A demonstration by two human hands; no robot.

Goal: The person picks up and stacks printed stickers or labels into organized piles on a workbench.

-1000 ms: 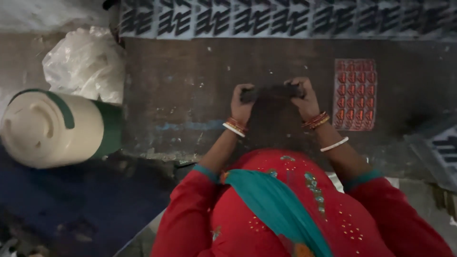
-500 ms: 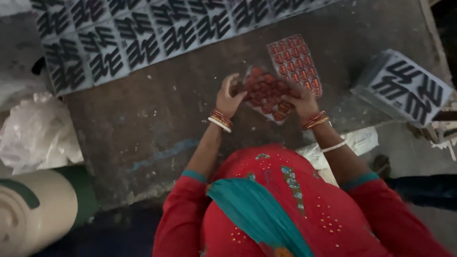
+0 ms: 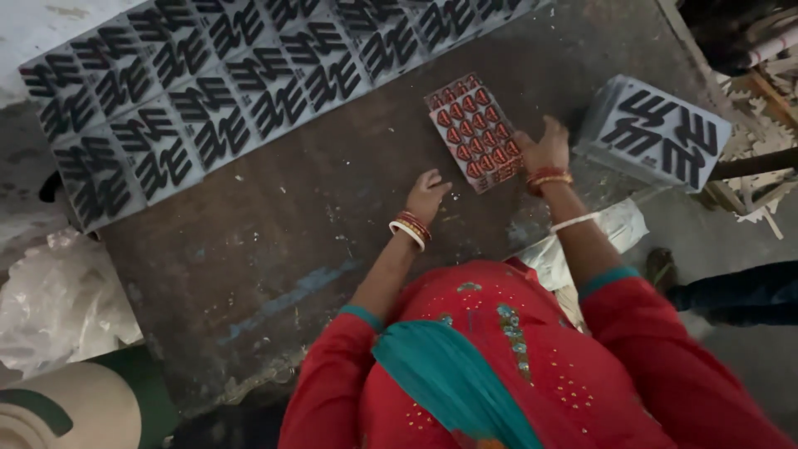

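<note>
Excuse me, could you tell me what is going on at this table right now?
A person in red sleeves works at a dark worn table. The right hand rests on the edge of a flat sheet of small red pieces lying on the table. The left hand rests empty on the bare surface beside it. Grey sheets with black shapes line the far edge, and a stack of them sits at the right.

A flat rectangular sheet (image 3: 474, 130) lies on the dark worn table (image 3: 274, 249), turned at a slant. It is pale with rows of small red oval pieces set close together across its face. Its near right edge sits just beside the right hand (image 3: 544, 151), while the left hand (image 3: 426, 195) rests on the table a little apart from the sheet's lower corner.
</note>
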